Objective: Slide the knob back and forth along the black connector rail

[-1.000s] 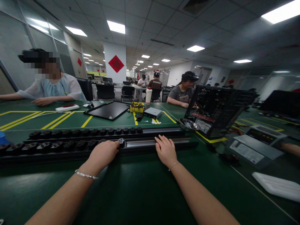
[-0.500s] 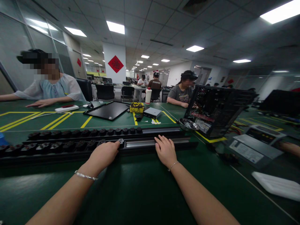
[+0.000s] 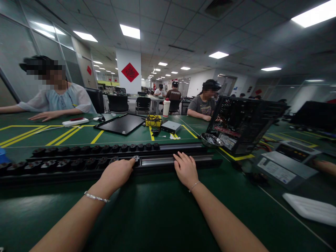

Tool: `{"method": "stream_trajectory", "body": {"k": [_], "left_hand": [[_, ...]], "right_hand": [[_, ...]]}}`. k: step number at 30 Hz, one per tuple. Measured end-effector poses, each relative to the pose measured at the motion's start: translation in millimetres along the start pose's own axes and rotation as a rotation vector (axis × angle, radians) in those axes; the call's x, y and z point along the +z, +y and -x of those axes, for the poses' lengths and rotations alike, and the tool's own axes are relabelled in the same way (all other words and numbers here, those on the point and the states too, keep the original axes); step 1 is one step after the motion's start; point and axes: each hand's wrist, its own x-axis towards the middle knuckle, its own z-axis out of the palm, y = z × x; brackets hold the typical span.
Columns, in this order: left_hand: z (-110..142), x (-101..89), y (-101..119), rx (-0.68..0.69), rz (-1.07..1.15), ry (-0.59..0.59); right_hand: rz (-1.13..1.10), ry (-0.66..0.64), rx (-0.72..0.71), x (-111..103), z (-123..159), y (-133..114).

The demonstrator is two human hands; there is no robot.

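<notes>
A long black power track (image 3: 157, 170) lies across the green table, with black round socket modules (image 3: 78, 163) along its left part and a bare silvery channel on its right. My left hand (image 3: 115, 175) is closed at the right end of the module row, fingertips on a socket module (image 3: 136, 159) with a light grey cross-shaped face. Its gripping fingers are partly hidden behind the hand. My right hand (image 3: 186, 169) rests with fingers stretched over the track's bare channel. Just behind runs a second track (image 3: 181, 146) with more black modules.
Behind the tracks lie a flat black screen panel (image 3: 123, 124), a yellow box of cables (image 3: 153, 120) and a grey drive (image 3: 170, 126). A metal bowl (image 3: 212, 139) touches an open computer case (image 3: 244, 122). A power supply (image 3: 286, 166) sits at right. Co-workers sit across the table.
</notes>
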Motion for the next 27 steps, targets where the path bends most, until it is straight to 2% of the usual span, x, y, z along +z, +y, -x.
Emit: {"method": "stream_trajectory", "body": {"k": [27], "left_hand": [[0.7, 0.0, 0.8, 0.007, -0.011, 0.025]], "right_hand": [[-0.011, -0.009, 0.002, -1.0, 0.1, -0.3]]}}
